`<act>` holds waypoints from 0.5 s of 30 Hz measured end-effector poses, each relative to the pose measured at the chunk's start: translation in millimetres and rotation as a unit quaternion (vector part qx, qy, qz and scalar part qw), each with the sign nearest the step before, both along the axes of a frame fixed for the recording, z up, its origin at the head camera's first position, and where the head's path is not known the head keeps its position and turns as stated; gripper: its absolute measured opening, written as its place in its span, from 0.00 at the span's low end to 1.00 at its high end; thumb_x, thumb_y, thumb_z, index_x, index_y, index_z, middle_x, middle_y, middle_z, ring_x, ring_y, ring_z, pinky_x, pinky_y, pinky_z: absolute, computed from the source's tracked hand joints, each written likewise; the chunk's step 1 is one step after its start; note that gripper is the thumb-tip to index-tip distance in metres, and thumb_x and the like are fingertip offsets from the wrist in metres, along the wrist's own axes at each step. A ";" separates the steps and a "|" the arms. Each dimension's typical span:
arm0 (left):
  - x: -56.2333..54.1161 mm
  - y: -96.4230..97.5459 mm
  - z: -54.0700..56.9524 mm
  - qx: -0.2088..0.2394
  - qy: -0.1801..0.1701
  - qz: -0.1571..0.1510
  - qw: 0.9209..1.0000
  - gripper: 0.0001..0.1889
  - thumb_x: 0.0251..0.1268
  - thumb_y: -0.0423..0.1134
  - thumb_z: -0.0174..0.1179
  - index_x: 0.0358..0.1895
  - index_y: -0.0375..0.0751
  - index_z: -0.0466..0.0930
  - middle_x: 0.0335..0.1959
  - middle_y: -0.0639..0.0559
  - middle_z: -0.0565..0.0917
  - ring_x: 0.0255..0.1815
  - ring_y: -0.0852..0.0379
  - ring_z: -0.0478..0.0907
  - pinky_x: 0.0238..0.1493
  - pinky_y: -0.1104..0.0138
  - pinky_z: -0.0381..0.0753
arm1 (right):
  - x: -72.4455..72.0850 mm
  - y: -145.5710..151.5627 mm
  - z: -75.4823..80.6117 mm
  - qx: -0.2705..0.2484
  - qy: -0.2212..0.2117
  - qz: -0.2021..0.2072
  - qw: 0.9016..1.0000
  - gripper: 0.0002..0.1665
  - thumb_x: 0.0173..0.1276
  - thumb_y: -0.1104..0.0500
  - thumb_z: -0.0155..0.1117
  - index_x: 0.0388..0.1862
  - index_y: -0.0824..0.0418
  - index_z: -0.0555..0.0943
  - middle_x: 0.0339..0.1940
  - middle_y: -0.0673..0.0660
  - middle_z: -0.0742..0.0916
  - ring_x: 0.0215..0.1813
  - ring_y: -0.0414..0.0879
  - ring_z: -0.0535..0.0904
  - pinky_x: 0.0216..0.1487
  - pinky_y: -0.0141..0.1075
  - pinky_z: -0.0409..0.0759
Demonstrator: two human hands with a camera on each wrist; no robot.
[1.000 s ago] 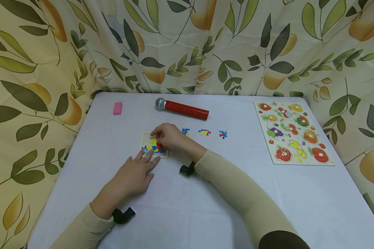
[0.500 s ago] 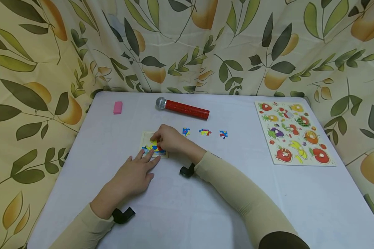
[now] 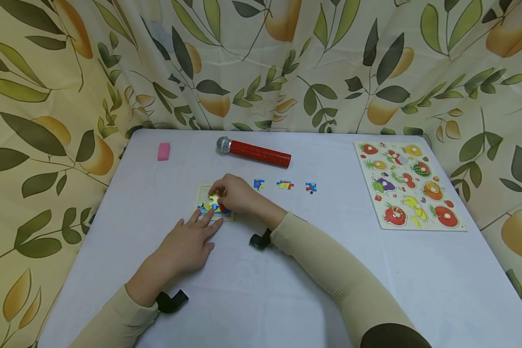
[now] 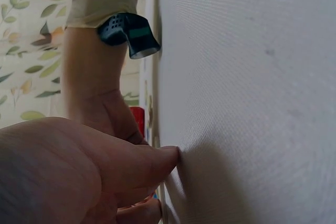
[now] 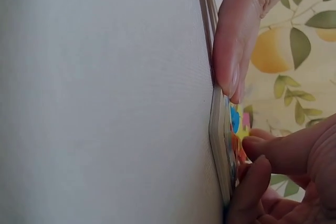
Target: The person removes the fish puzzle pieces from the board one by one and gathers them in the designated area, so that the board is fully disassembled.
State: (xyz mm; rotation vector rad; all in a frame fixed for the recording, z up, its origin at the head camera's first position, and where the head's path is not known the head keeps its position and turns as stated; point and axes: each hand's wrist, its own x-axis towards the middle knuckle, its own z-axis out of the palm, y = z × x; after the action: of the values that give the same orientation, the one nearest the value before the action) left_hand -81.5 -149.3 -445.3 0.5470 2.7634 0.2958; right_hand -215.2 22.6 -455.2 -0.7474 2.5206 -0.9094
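A small jigsaw puzzle in a pale wooden tray point(image 3: 202, 189) lies near the middle of the table, partly covered by both hands. My left hand point(image 3: 184, 245) rests with spread fingers on its near edge; in the right wrist view those fingertips point(image 5: 228, 80) press the tray's rim. My right hand point(image 3: 237, 192) reaches over from the right, thumb and fingers pinching a yellow puzzle piece point(image 3: 213, 198) at the picture. How that piece sits among its neighbours is hidden by the fingers. Right of the tray, three loose puzzle pieces point(image 3: 284, 185) lie in a row.
A red toy microphone point(image 3: 261, 153) with a silver head lies behind the puzzle. At the back left is a pink block point(image 3: 163, 152). A fruit puzzle board point(image 3: 411, 186) lies at the right. Leaf-patterned curtains point(image 3: 261, 63) hang behind the white-covered table point(image 3: 252, 299).
The fingers of my right hand have shifted slightly over the puzzle, and the yellow piece under them now catches more light. My left hand stays in place.
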 end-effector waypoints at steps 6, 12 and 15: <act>0.1 0.1 -0.2 -0.002 0.001 0.003 1.000 0.33 0.78 0.46 0.62 0.83 0.52 0.69 0.87 0.42 0.64 0.88 0.30 0.57 0.76 0.27 0.65 | -0.2 0.1 -0.8 -0.021 -0.020 -0.015 0.999 0.16 0.77 0.65 0.66 0.56 0.52 0.91 0.47 0.54 0.87 0.48 0.47 0.81 0.48 0.35 0.84; -0.4 0.5 -1.5 -0.003 -0.001 0.005 1.000 0.33 0.77 0.46 0.63 0.83 0.52 0.69 0.87 0.43 0.64 0.88 0.30 0.57 0.76 0.26 0.65 | 0.1 1.0 0.2 -0.041 -0.033 -0.030 0.998 0.17 0.76 0.68 0.66 0.57 0.53 0.90 0.43 0.54 0.87 0.47 0.48 0.80 0.43 0.31 0.83; -0.4 0.6 -1.3 -0.003 -0.002 0.006 1.000 0.33 0.77 0.46 0.63 0.83 0.52 0.69 0.87 0.43 0.64 0.88 0.30 0.57 0.76 0.26 0.65 | 0.9 1.0 0.5 -0.044 -0.034 -0.035 0.998 0.17 0.75 0.68 0.66 0.57 0.53 0.90 0.42 0.54 0.86 0.47 0.48 0.80 0.41 0.31 0.83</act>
State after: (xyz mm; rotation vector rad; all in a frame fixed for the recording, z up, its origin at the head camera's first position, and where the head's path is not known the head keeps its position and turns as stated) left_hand -82.0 -148.7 -446.7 0.5285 2.7640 0.2915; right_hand -214.3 23.6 -454.8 -0.6473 2.4743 -1.0564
